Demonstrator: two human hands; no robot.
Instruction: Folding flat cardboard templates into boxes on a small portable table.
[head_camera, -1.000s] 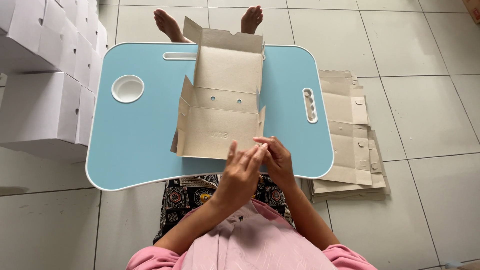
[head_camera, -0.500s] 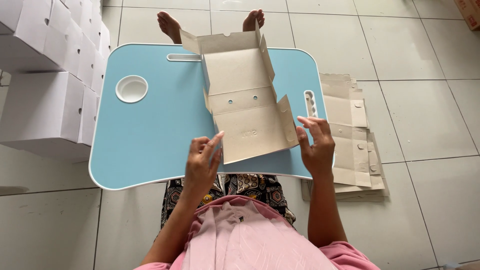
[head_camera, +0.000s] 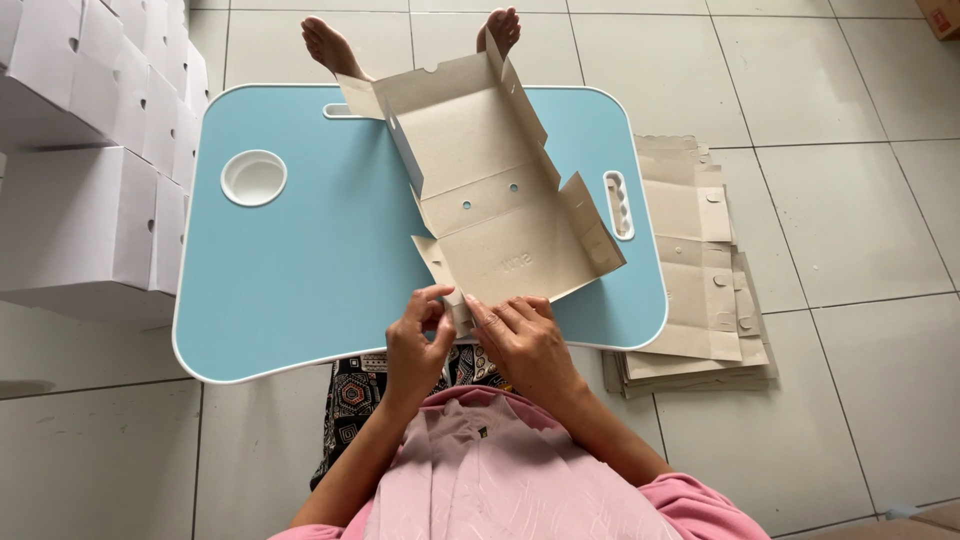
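Both hands, left hand (head_camera: 418, 345) and right hand (head_camera: 522, 340), pinch the near corner flap of the half-folded cardboard box (head_camera: 495, 190) lying just beyond them on the blue worktop (head_camera: 290, 270); side walls partly raised, closing appears left. Flat blanks (head_camera: 700, 270) wait to the right.

- White folded boxes (head_camera: 85, 160) are sitting stacked at nine o'clock.
- Flat cardboard blanks (head_camera: 705, 270) are lying piled at three o'clock.
- Bare feet (head_camera: 330, 45) are resting at twelve o'clock.
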